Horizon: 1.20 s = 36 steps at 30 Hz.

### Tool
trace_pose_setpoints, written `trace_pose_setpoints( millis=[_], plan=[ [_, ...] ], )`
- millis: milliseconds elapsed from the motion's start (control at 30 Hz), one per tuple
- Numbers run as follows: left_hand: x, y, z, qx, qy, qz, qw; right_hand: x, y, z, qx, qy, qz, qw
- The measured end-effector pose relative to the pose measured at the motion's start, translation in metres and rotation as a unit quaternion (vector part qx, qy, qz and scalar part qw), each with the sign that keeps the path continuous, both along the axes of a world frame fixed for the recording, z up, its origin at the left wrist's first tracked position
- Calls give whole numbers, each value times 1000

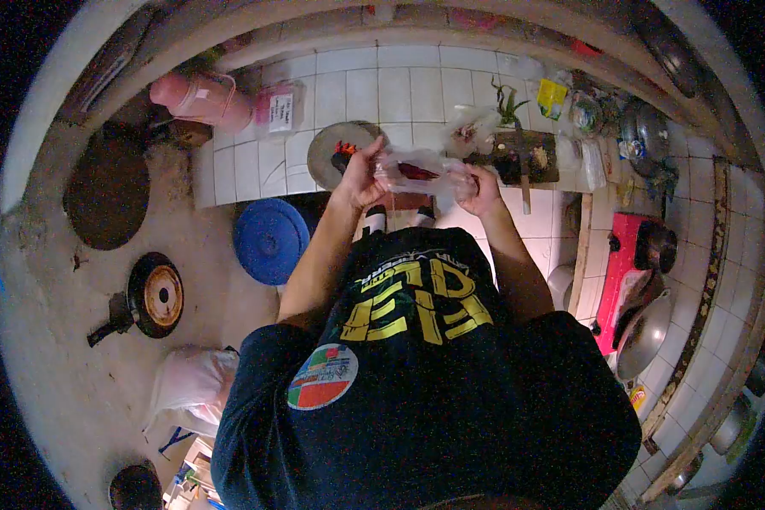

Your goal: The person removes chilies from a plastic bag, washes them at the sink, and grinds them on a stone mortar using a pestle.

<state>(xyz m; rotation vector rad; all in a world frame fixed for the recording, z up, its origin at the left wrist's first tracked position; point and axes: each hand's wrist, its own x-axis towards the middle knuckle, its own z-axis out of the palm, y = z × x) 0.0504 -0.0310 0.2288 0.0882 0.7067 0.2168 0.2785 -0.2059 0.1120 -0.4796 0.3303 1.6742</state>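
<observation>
A clear plastic bag (440, 163) with something dark red inside is stretched between my two hands over the counter's front edge. My left hand (365, 177) grips the bag's left side, fingers closed on it. On the right side, my right hand (483, 192) pinches the plastic. Just behind my left hand lies a round grey stone dish (321, 157) holding red chillies (345, 147) and a dark object partly hidden by the hand. Beyond my right hand are a dark chopping board (539, 170) with pale bits on it and a knife (523, 174).
A pink jug (204, 100) and a labelled pink box (279, 110) stand at the back left. At right is a red stove (620, 276) beside a wok (643, 337). A blue lid or tub (270, 242) sits low on the left, with a pan (155, 295) hanging farther left.
</observation>
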Motion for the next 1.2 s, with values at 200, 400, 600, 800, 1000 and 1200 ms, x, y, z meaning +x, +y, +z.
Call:
trace_pose_setpoints(
  millis=[200,400,600,800,1000,1200],
  plan=[
    [2,-18,56,188,25,-105,976,-43,26,109,-113,-668,105,728],
    [-20,-12,9,607,146,-127,771,-5,29,106,-168,-834,183,492],
    [-22,-5,6,723,392,-170,542,-30,20,99,-75,-253,-67,962],
    [-8,-8,20,154,84,29,984,-21,4,48,69,-25,-34,997],
    [-21,11,-2,76,-13,53,996,-19,1,65,-75,-43,129,988],
    [-17,-2,47,170,18,-39,985,-29,6,81,-55,-207,143,966]
  ],
)
